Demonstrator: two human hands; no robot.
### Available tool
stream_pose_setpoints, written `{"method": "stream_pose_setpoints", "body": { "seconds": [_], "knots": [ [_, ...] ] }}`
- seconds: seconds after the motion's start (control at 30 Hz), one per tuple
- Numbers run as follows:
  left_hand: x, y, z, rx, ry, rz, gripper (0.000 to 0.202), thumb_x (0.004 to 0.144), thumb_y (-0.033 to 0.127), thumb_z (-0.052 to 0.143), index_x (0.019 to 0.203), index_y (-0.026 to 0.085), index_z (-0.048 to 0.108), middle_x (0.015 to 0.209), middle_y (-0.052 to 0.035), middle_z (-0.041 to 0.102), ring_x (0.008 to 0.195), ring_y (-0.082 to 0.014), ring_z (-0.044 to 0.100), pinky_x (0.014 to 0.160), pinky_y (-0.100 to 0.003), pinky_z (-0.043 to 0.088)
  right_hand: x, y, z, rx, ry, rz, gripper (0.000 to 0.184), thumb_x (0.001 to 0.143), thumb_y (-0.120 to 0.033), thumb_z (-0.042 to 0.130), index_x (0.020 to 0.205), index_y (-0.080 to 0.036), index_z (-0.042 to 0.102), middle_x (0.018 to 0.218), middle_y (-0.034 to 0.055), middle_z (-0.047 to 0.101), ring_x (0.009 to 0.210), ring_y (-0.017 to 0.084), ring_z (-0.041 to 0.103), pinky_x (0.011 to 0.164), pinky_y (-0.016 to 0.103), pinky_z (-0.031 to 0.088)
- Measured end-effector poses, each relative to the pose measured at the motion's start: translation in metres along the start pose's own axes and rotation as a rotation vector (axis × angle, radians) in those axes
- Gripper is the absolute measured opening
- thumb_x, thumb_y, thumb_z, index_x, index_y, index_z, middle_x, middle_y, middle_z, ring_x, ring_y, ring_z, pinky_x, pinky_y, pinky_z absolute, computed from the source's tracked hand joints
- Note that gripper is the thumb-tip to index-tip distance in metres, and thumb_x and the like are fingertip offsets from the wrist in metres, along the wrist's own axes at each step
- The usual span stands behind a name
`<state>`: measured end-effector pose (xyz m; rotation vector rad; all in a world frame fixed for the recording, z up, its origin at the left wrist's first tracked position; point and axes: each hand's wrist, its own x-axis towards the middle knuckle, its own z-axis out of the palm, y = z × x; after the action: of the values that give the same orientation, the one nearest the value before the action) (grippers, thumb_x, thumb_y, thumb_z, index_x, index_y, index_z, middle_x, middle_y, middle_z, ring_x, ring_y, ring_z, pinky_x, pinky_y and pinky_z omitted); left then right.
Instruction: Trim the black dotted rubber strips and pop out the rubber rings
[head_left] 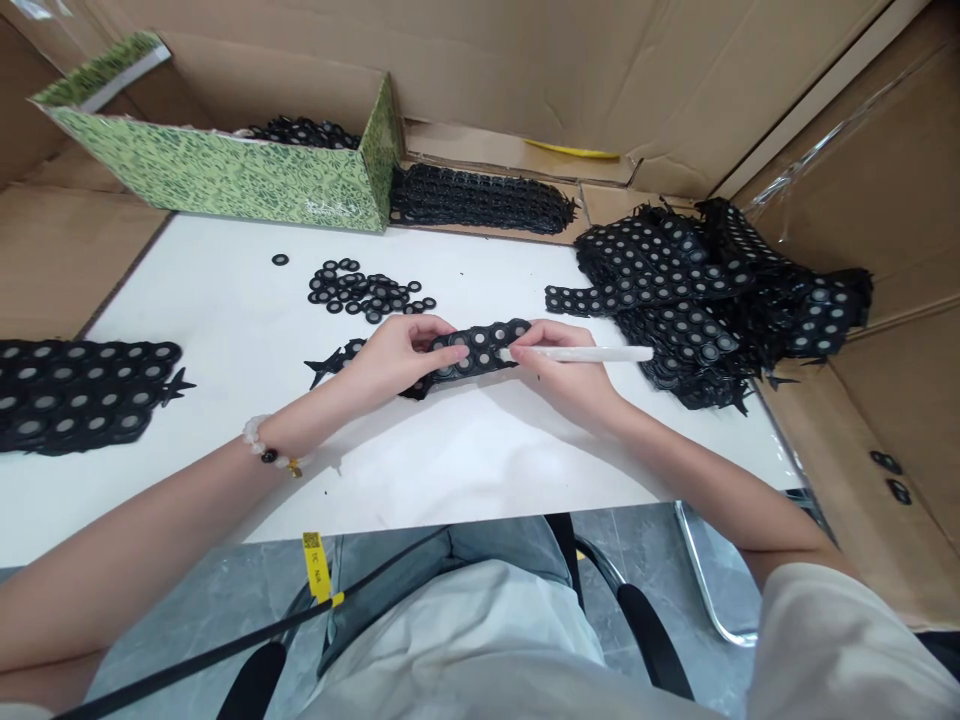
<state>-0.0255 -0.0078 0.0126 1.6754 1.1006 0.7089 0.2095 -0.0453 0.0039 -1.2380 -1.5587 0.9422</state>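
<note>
A black strip set with rows of pale round discs (484,345) is held up over the white table. My left hand (401,355) is closed on its left part, thumb lying on top. At the strip's right end, my right hand (566,365) pinches a slim white pen-like stick (600,354), its tip end close to the discs. Some right-hand fingers are behind the strip, so I cannot tell how firmly they grip it. Beyond my left hand lies a scatter of small black rings (367,290). A star-ended black piece (328,365) shows left of that hand.
A green patterned box (247,180) holding black pieces stands at the back left. Stacked black strips (480,198) lie beside it. Piles of disc strips lie at right (675,290) and left (75,395). Cardboard walls (525,70) surround the table (450,460).
</note>
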Motion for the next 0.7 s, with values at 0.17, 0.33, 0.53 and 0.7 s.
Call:
{"method": "stream_pose_setpoints", "body": {
  "seconds": [0.17,0.33,0.53,0.7],
  "knots": [
    [-0.005,0.001,0.005,0.047,-0.019,0.034,0.03,0.078,0.046,0.076,0.079,0.016,0.075,0.072,-0.0027,0.071,0.062,-0.0145,0.06,0.059,-0.025,0.046,0.007,-0.002,-0.011,0.073,0.006,-0.126,0.014,0.084,-0.03,0.073,0.075,-0.02,0.069,0.133,0.0082,0.071,0.128,0.027,0.064,0.109,0.048,0.047],
    [-0.013,0.004,0.016,0.113,-0.063,0.084,0.023,0.079,0.04,0.075,0.085,0.019,0.079,0.078,-0.0029,0.077,0.072,-0.0183,0.067,0.068,-0.026,0.053,0.001,-0.003,-0.006,0.07,-0.215,-0.105,0.013,0.087,-0.031,0.072,0.081,-0.021,0.069,0.117,0.0065,0.077,0.118,0.024,0.069,0.105,0.045,0.05],
    [-0.011,0.005,0.013,0.02,-0.045,0.029,0.023,0.08,0.037,0.075,0.093,0.02,0.083,0.079,-0.0035,0.079,0.072,-0.0192,0.069,0.069,-0.028,0.056,-0.004,0.0,-0.001,0.048,-0.224,-0.025,0.015,0.089,-0.03,0.07,0.081,-0.018,0.068,0.107,0.0064,0.078,0.095,0.019,0.072,0.084,0.035,0.054],
    [-0.011,0.004,0.013,0.03,-0.015,0.033,0.022,0.079,0.036,0.077,0.093,0.021,0.083,0.09,-0.005,0.081,0.078,-0.0214,0.071,0.076,-0.031,0.058,-0.004,0.002,0.001,0.082,-0.212,-0.007,0.016,0.089,-0.033,0.071,0.083,-0.018,0.069,0.107,0.0058,0.078,0.095,0.018,0.072,0.084,0.033,0.054]
  ]
}}
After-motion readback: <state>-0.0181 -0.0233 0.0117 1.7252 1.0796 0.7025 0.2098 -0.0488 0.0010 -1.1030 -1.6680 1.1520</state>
